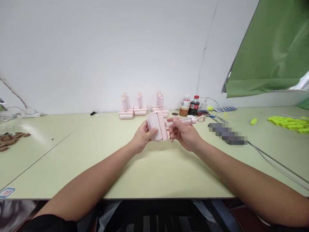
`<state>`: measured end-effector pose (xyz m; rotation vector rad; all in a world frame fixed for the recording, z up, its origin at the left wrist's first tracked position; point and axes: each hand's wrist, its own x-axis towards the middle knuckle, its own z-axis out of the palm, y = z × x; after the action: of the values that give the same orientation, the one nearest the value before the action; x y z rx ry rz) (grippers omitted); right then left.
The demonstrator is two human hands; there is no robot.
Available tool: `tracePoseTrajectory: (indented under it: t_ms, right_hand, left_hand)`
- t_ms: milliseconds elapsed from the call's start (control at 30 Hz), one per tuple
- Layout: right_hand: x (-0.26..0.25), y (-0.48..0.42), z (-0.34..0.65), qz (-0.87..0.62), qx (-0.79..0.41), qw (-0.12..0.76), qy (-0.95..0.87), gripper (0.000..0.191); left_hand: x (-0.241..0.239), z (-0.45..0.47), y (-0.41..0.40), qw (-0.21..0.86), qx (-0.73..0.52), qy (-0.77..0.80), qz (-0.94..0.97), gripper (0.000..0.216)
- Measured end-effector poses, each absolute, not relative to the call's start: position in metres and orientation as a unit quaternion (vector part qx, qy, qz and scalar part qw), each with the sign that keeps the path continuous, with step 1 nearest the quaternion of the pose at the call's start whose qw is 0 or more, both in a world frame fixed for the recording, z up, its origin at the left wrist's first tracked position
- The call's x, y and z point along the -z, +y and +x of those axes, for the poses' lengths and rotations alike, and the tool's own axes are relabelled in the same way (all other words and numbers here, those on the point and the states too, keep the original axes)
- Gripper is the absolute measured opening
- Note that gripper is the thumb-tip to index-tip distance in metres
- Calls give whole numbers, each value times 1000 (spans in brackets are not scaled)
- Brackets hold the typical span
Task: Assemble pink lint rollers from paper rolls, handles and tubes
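Observation:
In the middle of the view, my left hand (143, 135) is closed round the wide pink-and-white head (154, 127) of what looks like a lint roller, thumb lying across its face. My right hand (184, 133) pinches a slim, partly clear pink handle (184, 120) with a white end and a pink cord loop (201, 119). The handle's inner end meets the side of the head; whether the two are joined I cannot tell. Behind my hands, several similar pink rollers (126, 112) stand along the wall with handles upright.
Right of the rollers stand a bottle with a white cap (184, 105) and a cola bottle (193, 105). A blurred dark device (227, 133) and cables lie further right, before bright yellow pieces (288, 123). Brown pieces (12, 140) sit at far left.

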<state>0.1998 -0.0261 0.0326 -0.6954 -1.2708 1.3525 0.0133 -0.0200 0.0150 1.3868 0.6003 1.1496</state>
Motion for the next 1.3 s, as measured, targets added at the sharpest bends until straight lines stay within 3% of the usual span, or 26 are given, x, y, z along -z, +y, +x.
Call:
tracePoseTrajectory:
  t_ms: [167, 300, 433, 500, 600, 1033, 1200, 1300]
  right_hand:
    - [-37, -18, 207, -292, -556, 584, -515, 39]
    - [-46, -8, 222, -282, -514, 659, -471, 30]
    - [-49, 4, 236, -282, -509, 694, -424, 25]
    - [-47, 7, 238, -285, -515, 698, -408, 23]
    - [-43, 8, 237, -295, -517, 697, -401, 25]
    - [-39, 4, 230, -303, -522, 666, -439, 27]
    - [-35, 5, 228, -303, -539, 650, -442, 28]
    - [-30, 2, 222, -288, -564, 632, -447, 31]
  left_hand:
    - [-16, 7, -8, 560, -520, 291, 575, 70]
    - [-17, -16, 18, 415, -574, 404, 579, 65]
    - [-17, -44, 49, 165, -411, 555, 704, 56]
    - [-14, -50, 63, 111, -300, 568, 758, 56]
    - [-10, -48, 78, 105, -224, 559, 792, 59]
    - [-12, -36, 91, 110, -146, 575, 797, 67]
    - [-21, -29, 79, 102, -194, 563, 797, 65]
    - [-28, -11, 53, 180, -346, 533, 751, 50]
